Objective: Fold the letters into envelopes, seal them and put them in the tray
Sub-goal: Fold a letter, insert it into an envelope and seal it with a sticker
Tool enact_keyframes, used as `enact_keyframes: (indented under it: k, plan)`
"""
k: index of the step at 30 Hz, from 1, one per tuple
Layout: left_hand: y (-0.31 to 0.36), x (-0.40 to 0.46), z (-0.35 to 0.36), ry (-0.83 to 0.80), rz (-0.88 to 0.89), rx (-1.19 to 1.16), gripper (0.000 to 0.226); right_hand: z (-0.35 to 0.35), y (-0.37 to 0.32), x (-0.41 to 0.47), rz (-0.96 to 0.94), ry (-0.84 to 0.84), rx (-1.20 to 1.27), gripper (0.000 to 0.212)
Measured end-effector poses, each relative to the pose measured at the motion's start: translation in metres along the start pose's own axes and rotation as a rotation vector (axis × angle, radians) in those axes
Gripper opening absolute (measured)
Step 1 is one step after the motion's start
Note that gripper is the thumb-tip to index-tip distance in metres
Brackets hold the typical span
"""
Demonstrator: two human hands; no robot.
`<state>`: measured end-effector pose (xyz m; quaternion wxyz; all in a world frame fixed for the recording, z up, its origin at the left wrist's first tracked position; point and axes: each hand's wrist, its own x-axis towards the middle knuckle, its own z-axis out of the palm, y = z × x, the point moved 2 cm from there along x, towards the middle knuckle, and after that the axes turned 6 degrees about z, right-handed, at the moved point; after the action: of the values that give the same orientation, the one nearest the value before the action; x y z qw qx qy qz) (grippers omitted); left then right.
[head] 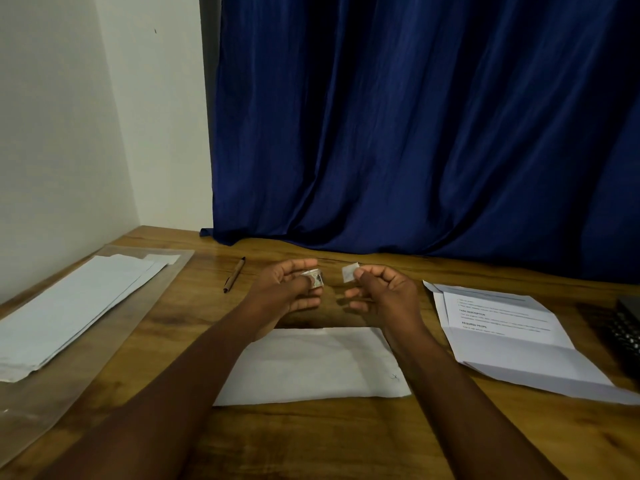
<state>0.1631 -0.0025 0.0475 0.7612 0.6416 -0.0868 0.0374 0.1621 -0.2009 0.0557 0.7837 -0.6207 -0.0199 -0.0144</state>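
Above the middle of the brown wooden table (pixel 311 431), the left hand (pixel 289 289) grips a small roll of clear tape (pixel 313 278) between thumb and curled fingers, while the right hand (pixel 384 289) pinches a short torn-off piece of tape (pixel 349 273) at its fingertips, apart from the roll. Directly below the hands, near the table's front edge, lies a white paper envelope (pixel 311 365), flat, its flap apparently down; sealing it looks to be the step in hand. Along the left edge, a clear flat plastic tray (pixel 52 403) already carries a stack of white envelopes (pixel 69 310), so part of the job seems done. Toward the right edge, a printed white letter (pixel 502 327) rests unfolded on an open white envelope (pixel 437 292), both awaiting folding, sealing and traying.
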Motion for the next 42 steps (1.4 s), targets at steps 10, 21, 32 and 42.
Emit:
enact_keyframes:
  k: [10,21,32,42]
  plan:
    - [-0.009,0.007,-0.020,0.054,0.180,0.643,0.043,-0.005,0.003,0.002,0.047,0.023,-0.071,0.013]
    - [-0.015,0.002,-0.021,-0.061,0.380,1.070,0.053,-0.021,-0.011,-0.014,-0.111,0.059,-0.360,0.007]
    - [-0.021,-0.016,0.019,-0.498,0.470,1.046,0.025,-0.043,0.001,-0.045,-0.316,-0.127,-0.993,0.017]
    - [-0.029,-0.009,0.017,-0.510,0.460,1.040,0.024,-0.050,0.015,-0.043,-0.433,-0.217,-1.115,0.019]
